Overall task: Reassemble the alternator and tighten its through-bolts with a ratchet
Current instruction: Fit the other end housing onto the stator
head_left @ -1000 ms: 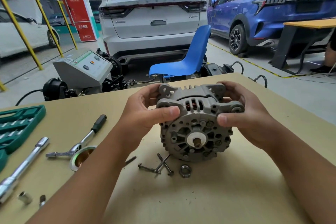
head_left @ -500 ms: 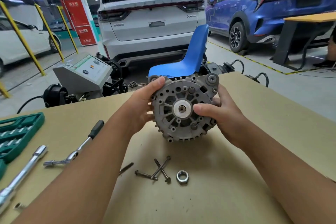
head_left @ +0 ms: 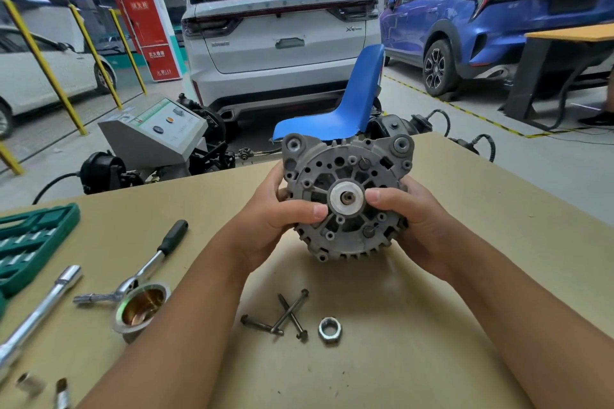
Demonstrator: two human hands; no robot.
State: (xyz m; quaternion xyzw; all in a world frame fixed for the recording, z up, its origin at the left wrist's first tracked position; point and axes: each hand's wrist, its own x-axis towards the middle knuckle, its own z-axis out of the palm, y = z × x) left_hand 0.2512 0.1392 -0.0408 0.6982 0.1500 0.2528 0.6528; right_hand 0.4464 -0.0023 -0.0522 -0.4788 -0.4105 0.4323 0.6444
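Above the table [head_left: 465,242], both hands grip the alternator [head_left: 345,199], thumbs across its face, fingers seemingly curled behind.

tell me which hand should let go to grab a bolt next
Probably the left hand: the bolts lie just below the alternator, nearer its forearm, and the ratchet is on that side too. The right hand can keep holding.

left hand [head_left: 272,216] and right hand [head_left: 410,212] raised side by side, fingers curled, thumbs pointing inward, forearms extended
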